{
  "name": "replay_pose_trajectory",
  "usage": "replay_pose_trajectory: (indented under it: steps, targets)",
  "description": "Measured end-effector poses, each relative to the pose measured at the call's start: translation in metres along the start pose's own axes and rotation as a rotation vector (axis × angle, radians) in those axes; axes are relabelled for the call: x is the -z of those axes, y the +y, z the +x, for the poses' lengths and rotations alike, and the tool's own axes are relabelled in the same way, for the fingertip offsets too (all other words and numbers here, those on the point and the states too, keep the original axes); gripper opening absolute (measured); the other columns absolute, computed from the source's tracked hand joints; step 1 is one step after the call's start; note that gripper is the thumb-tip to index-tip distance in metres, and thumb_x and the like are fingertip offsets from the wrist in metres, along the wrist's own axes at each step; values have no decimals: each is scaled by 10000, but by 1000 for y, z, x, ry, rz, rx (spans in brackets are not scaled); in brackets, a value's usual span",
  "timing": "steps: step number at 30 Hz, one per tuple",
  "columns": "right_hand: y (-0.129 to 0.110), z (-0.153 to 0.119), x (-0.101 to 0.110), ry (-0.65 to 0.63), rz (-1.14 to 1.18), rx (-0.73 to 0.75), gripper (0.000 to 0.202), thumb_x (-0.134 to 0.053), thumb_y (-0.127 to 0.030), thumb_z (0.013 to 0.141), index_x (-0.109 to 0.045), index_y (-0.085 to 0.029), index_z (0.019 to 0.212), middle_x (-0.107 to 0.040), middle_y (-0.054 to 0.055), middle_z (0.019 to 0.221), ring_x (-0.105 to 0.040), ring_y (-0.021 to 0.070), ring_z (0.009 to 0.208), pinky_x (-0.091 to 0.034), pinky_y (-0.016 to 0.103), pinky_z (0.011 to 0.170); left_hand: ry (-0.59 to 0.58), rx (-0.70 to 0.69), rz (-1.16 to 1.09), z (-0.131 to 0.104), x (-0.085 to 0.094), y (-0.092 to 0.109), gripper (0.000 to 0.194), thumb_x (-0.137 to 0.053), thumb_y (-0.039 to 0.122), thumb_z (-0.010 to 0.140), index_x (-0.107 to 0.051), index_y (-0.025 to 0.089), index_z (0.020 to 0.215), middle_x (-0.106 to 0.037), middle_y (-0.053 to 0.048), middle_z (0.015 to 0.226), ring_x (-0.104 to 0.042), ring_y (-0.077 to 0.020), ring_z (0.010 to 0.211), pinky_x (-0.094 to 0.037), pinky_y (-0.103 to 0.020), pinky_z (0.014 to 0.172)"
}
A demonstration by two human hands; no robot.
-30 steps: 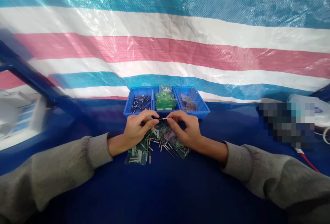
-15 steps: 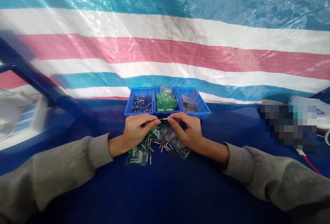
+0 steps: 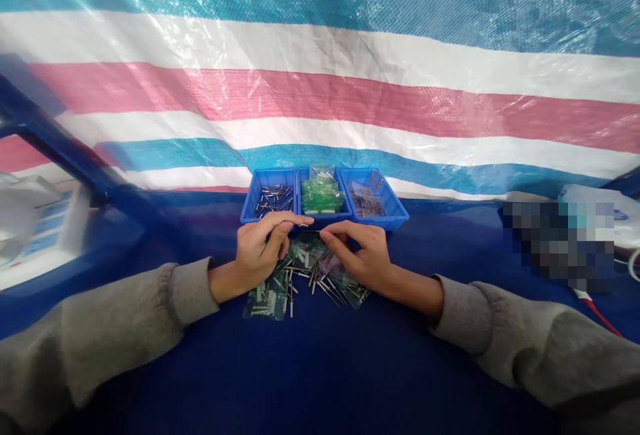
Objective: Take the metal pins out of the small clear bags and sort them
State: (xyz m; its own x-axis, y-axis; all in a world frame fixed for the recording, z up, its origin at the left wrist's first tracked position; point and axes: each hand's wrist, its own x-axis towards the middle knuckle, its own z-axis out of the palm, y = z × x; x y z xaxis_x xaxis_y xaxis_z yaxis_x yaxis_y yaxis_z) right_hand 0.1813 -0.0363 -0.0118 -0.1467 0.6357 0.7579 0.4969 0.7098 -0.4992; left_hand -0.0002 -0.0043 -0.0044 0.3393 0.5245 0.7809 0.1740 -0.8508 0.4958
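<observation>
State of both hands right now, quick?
Left hand: partly curled, can't tell whether it holds anything.
Right hand: closed, pinching a thin metal pin.

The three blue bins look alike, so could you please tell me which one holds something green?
The middle bin: it holds green packets, whereas the left bin holds loose metal pins and the right bin greyish packets.
</observation>
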Motion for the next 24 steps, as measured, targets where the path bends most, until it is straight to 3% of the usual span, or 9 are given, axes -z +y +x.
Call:
replay_pose_trajectory:
  steps: [5,11,17,24]
  targets:
    - [-1,0,0,16,28,14,157,-532,-224,844,-618,-157,731,-502,-46,468,-444,70,409,-366,199,423,11,12,-71,-2,-2,-3,225,-344,251,947,-548,163,905,-604,4,697,-396,4,356,-330,-122,341]
    - [0,0,0,6,27,13,157,-530,-220,844,-618,-152,733,-502,-44,470,-451,74,416,-361,203,424,-39,6,-59,0,-1,-2,183,-366,245,941,-498,176,1048,-504,43,598,-372,-15,379,-330,-133,368]
    - [-1,1,0,5,23,9,155,-528,-220,845,-617,-148,740,-492,-48,472,-443,70,418,-363,199,429,-44,-14,52,-1,0,-4,204,-427,254,920,-547,173,1063,-475,61,531,-391,-27,394,-335,-139,387]
    - [0,-1,0,12,25,13,132,-513,-214,854,-606,-156,781,-494,-50,487,-450,70,429,-370,197,436,-70,-53,106,3,1,0,254,-490,332,885,-572,173,1065,-559,45,573,-474,-40,439,-392,-141,423]
